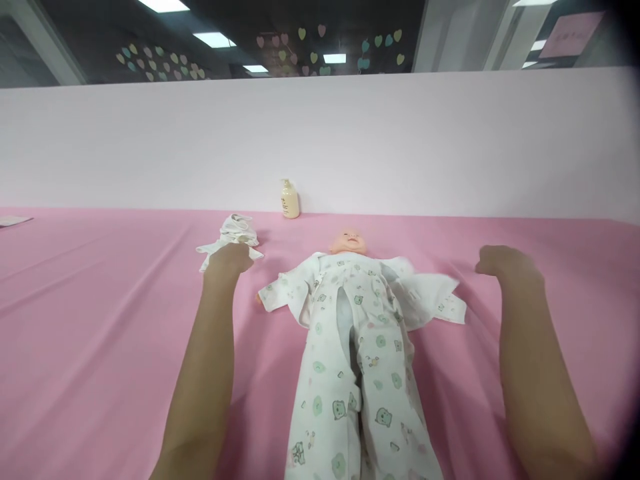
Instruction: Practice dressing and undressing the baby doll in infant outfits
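Observation:
A baby doll [350, 241] lies on its back, head towards the wall. It wears a white printed top [290, 288] with the sleeves spread out, one flap loose on the right. White printed trousers [383, 373] with a split crotch stretch over its legs towards me. My left hand [230, 259] is a fist left of the doll, in front of a crumpled white cloth [237, 230]; whether it touches the cloth is unclear. Out to the right of the doll, my right hand [503, 260] is also closed, apart from the sleeve, with nothing visible in it.
A pink sheet [100, 347] covers the surface. By the white wall [320, 147] at the back stands a cream pump bottle [290, 200]. A flat pale item [14, 221] lies at the far left. Above the wall, dark glass carries heart stickers.

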`<state>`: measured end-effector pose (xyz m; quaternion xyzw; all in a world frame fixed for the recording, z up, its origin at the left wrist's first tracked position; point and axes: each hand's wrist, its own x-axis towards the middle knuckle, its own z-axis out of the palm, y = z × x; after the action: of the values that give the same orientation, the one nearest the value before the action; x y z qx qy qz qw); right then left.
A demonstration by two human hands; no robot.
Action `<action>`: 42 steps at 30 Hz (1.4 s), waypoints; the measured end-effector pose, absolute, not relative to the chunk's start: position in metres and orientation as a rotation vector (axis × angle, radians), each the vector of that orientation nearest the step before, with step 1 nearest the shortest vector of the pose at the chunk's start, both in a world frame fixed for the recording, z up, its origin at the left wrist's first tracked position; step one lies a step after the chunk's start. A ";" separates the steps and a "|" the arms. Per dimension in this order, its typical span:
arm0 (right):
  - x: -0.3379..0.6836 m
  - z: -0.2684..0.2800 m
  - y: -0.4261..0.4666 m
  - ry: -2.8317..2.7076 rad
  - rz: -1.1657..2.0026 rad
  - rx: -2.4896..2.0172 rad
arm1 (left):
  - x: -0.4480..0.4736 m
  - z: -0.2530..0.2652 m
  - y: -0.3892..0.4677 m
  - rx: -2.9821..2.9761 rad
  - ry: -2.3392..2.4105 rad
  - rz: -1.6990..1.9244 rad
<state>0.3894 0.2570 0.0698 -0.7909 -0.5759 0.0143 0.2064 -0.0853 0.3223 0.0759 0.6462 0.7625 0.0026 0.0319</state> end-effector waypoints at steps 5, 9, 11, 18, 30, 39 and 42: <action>0.309 0.070 0.259 -1.916 0.200 -1.801 | -0.009 0.059 0.309 2.376 1.815 0.519; 0.202 0.022 0.272 -2.138 0.124 -1.560 | 0.058 0.004 0.308 2.543 1.379 0.680; 0.176 -0.004 0.278 -2.153 -0.093 -1.608 | 0.064 -0.018 0.311 2.517 1.276 0.771; 0.181 -0.025 0.275 -2.167 -0.185 -1.585 | 0.043 -0.035 0.304 2.398 1.322 0.786; 0.189 -0.042 0.184 -2.151 -0.043 -1.646 | 0.006 -0.053 0.195 2.443 1.195 0.876; 0.199 -0.063 0.096 -2.121 0.072 -1.492 | -0.010 -0.051 0.103 2.469 1.134 0.723; 0.195 -0.068 0.084 -1.992 0.034 -1.431 | -0.008 -0.055 0.086 2.477 1.244 0.791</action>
<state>0.1954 0.0840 -0.0675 -0.5492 -0.7644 0.0130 0.3374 -0.0081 0.0861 -0.0553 0.8520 0.4281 0.2722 0.1292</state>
